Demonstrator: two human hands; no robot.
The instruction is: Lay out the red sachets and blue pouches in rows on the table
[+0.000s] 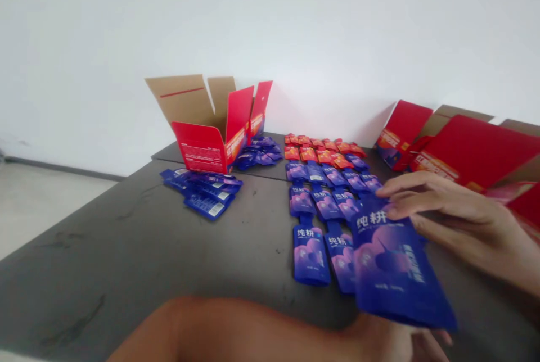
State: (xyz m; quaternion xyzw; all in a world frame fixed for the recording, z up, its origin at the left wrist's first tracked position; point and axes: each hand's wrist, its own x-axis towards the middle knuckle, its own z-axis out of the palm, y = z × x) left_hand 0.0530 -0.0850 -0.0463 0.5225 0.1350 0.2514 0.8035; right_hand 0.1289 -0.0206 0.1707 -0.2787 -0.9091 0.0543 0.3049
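My right grip (459, 221) pinching blue spout pouch (394, 263) | my left grip (405, 342) at its lower edge, can't tell closure | pouch rows (324, 204) on bench (126, 249)

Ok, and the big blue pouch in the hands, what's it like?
The blue pouch is flat and glossy, probably plastic, with white Chinese characters and a purple-pink cloudy picture. It is held tilted above the dark table, not lying on it. The fingers of the right hand touch its upper edge, and its lower edge meets the left hand.
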